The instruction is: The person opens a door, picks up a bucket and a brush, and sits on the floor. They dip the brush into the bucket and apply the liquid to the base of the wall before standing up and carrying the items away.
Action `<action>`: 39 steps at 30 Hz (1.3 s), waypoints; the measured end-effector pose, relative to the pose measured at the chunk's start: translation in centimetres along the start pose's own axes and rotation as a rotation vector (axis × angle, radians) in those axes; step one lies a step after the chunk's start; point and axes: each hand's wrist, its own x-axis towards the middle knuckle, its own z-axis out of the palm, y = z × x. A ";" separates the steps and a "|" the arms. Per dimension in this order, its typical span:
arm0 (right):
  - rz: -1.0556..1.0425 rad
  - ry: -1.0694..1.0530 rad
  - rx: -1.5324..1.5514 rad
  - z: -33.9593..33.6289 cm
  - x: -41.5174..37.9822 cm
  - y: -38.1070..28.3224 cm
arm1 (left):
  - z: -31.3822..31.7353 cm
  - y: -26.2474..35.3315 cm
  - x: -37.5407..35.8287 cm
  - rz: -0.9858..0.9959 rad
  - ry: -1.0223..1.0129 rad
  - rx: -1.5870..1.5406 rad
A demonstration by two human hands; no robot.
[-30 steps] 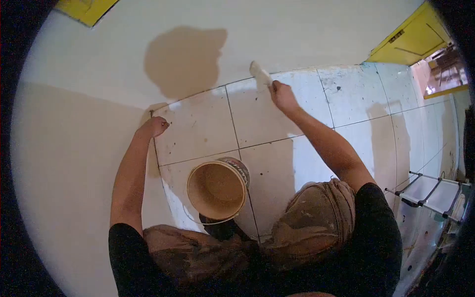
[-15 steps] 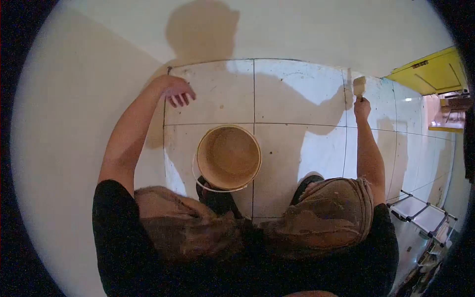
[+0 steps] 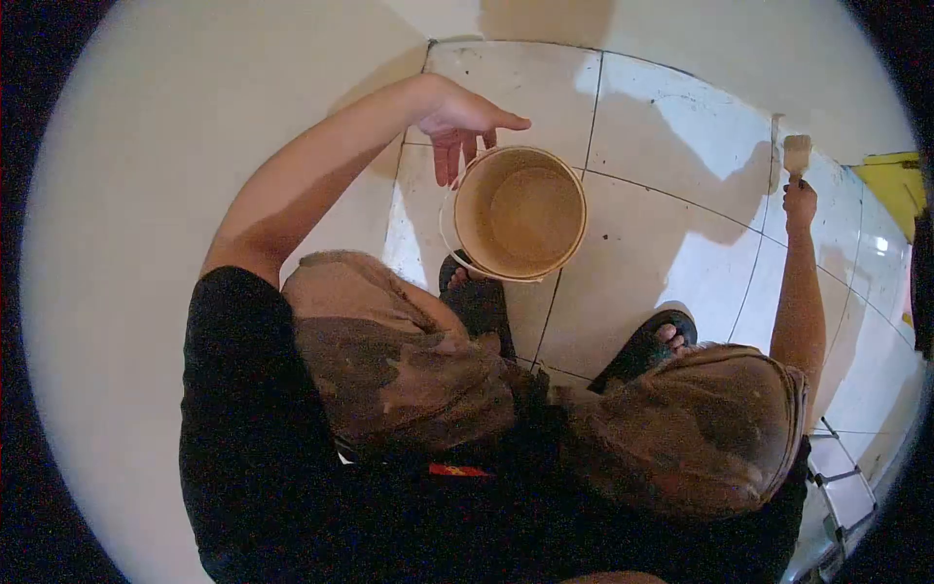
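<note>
A pale bucket [image 3: 576, 229] with a white wire handle stands on the tiled floor in front of my feet, its inside coated light brown. My left hand [image 3: 465, 125] is at the bucket's upper left rim, fingers apart and pointing down, holding nothing; whether it touches the rim I cannot tell. Out to the right, my right hand [image 3: 800, 201] is closed round the handle of a paint brush [image 3: 798, 156]. The brush points up, its bristles beside the base of the wall.
A white wall [image 3: 700, 34] runs behind the floor tiles [image 3: 642, 224], and another wall [image 3: 126, 273] stands on the left. At the right are a yellow panel [image 3: 890, 190] and a step stool [image 3: 842, 482]. My sandalled foot [image 3: 671, 336] rests on the floor.
The view has turned and shifted, so bucket and floor appear higher and further right. My left hand has come down close to the bucket's rim. My right hand still holds the brush near the wall.
</note>
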 end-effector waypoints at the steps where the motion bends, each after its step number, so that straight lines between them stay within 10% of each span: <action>1: -0.030 -0.021 0.015 0.0 0.1 0.1 | 1.0 0.1 -1.1 0.003 0.058 0.005; 19: 0.065 0.025 0.326 -1.9 1.3 1.1 | 10.7 1.8 -4.1 0.380 0.817 -0.040; 39: 0.098 0.158 0.560 -7.6 1.9 -1.5 | 5.9 14.3 -3.6 0.733 0.810 -0.142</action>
